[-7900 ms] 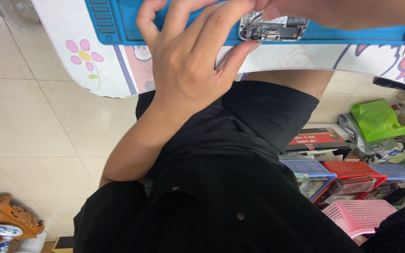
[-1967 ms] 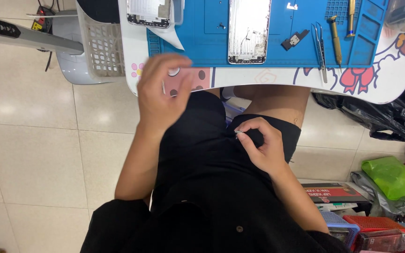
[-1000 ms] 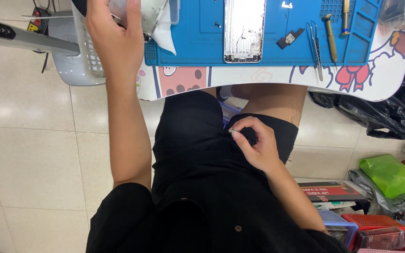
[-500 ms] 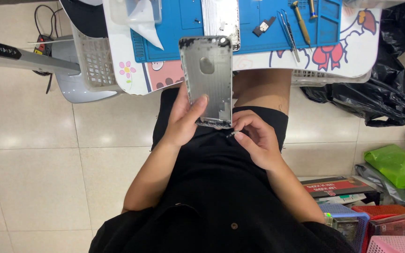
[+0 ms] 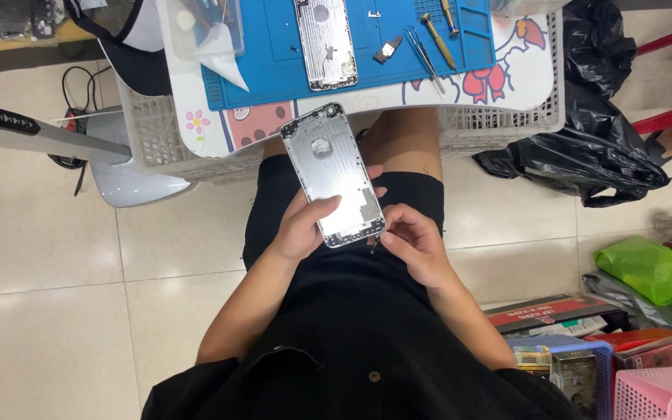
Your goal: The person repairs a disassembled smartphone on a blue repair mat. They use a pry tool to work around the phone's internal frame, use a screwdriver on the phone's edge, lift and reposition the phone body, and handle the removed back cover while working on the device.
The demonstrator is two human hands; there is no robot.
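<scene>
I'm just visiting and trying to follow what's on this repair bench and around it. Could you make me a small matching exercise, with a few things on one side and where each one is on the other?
Things:
1. silver phone housing
2. second phone housing
3. black plastic bag
4. pink basket

Places:
A. on the floor, right of the table
B. lying on the blue work mat
C. at the lower right corner of the view
D. held in the left hand over the lap, with the right hand at its lower end

Pairs: 1-D, 2-B, 3-A, 4-C
</scene>
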